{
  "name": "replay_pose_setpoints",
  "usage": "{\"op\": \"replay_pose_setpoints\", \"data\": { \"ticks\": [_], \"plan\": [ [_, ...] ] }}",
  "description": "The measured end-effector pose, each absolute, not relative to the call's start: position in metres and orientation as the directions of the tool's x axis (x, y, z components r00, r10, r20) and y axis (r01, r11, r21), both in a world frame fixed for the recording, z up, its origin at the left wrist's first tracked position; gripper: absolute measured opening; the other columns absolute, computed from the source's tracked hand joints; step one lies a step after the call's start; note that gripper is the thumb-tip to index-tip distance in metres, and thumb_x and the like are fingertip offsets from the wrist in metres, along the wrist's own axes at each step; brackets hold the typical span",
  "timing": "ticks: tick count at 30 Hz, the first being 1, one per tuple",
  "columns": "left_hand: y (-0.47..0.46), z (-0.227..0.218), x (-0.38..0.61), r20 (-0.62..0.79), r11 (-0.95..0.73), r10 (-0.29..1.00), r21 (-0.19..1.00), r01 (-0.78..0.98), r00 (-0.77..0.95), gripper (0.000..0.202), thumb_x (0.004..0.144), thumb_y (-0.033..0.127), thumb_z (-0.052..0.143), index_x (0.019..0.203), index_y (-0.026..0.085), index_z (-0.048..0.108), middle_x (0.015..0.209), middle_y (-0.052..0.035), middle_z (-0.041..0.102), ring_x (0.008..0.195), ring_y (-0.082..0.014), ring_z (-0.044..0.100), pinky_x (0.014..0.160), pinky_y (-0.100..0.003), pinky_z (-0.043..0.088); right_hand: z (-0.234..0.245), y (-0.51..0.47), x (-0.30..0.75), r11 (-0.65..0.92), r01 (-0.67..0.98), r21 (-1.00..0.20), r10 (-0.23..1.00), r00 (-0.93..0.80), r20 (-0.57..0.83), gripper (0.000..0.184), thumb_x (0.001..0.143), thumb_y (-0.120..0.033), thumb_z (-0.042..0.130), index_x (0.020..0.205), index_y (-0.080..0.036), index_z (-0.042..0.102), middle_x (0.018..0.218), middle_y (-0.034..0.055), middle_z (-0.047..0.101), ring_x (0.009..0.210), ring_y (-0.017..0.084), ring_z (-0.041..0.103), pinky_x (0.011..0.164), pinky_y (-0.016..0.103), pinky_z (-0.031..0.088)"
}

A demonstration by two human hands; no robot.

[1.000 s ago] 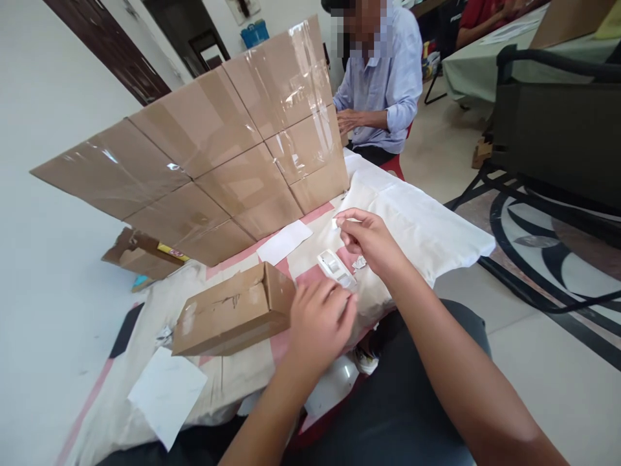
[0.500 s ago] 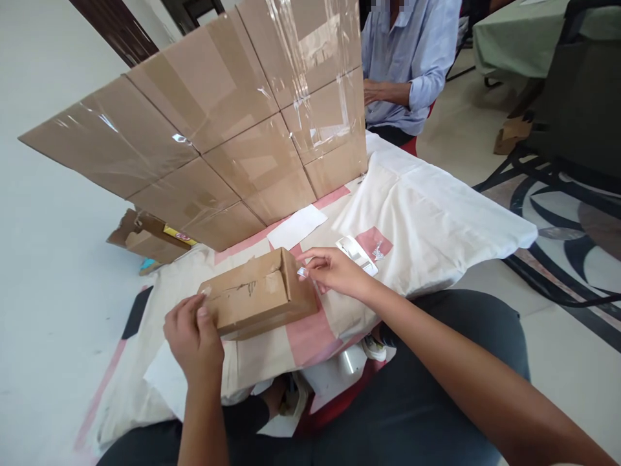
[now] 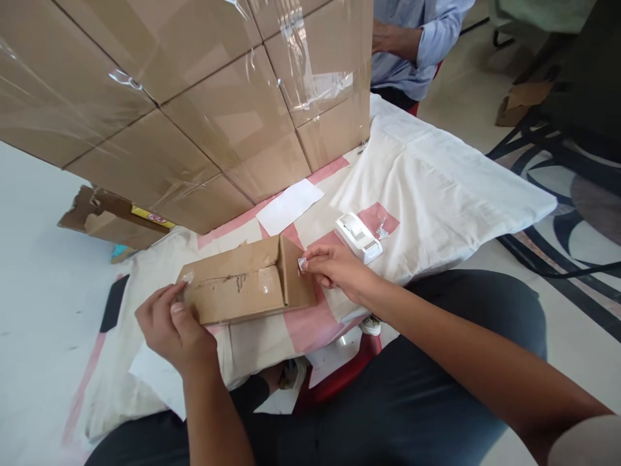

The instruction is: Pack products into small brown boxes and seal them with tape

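Note:
A small brown cardboard box lies on the cloth-covered table in front of me. My left hand grips its left end with curled fingers. My right hand pinches a small white sticker and holds it against the box's right end. A white tape dispenser sits just beyond my right hand. A white paper slip lies behind the box.
A taped cardboard screen stands across the table's far side. Another person in a blue shirt sits behind it. Torn cardboard lies on the floor at left. A dark chair frame stands at right.
My left hand left the dispenser and took the box's left end. My right hand brought the sticker down to the box's right end. The view tilted downward.

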State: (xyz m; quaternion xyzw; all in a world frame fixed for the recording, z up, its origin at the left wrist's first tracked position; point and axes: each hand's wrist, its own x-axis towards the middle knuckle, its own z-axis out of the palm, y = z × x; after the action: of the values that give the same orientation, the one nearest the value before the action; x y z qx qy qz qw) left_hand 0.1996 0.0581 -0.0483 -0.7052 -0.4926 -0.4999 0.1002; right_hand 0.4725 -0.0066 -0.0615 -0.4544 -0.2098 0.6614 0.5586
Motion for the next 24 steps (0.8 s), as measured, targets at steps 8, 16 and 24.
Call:
{"op": "replay_pose_setpoints", "data": {
  "ticks": [8,16,24],
  "plan": [
    [0.0552,-0.0487,0.2003,0.803,-0.486,0.595,0.353,0.800,0.008,0.044,0.096,0.039,0.042,0.108,0.012,0.075,0.111,-0.0130,0.067,0.112,-0.0279,0.064,0.104,-0.043,0.049,-0.0656,-0.0083,0.4734,-0.373,-0.569,-0.733,0.914,-0.091,-0.395,0.031,0.063,-0.032,0.089,0.069,-0.016,0.063,0.055,-0.0076,0.046,0.046,0.004,0.033,0.042,0.021,0.012],
    [0.0542,-0.0476,0.2011,0.778,-0.416,0.628,0.346,0.841,-0.009,0.048,0.094,0.039,0.038,0.110,0.012,0.074,0.113,-0.0131,0.067,0.113,-0.0270,0.064,0.104,-0.040,0.049,-0.0642,-0.0089,0.4719,-0.387,-0.581,-0.716,0.909,-0.110,-0.402,0.038,0.057,-0.034,0.094,0.068,-0.016,0.062,0.057,-0.0080,0.045,0.048,0.003,0.029,0.044,0.021,0.015],
    [0.0535,-0.0496,0.1999,0.793,-0.437,0.609,0.324,0.839,0.011,0.048,0.095,0.039,0.038,0.112,0.012,0.074,0.113,-0.0135,0.067,0.113,-0.0277,0.065,0.104,-0.042,0.050,-0.0655,-0.0076,0.4717,-0.397,-0.577,-0.714,0.903,-0.103,-0.418,0.037,0.057,-0.034,0.093,0.070,-0.016,0.063,0.056,-0.0088,0.044,0.048,0.003,0.027,0.044,0.021,0.015]
  ]
}}
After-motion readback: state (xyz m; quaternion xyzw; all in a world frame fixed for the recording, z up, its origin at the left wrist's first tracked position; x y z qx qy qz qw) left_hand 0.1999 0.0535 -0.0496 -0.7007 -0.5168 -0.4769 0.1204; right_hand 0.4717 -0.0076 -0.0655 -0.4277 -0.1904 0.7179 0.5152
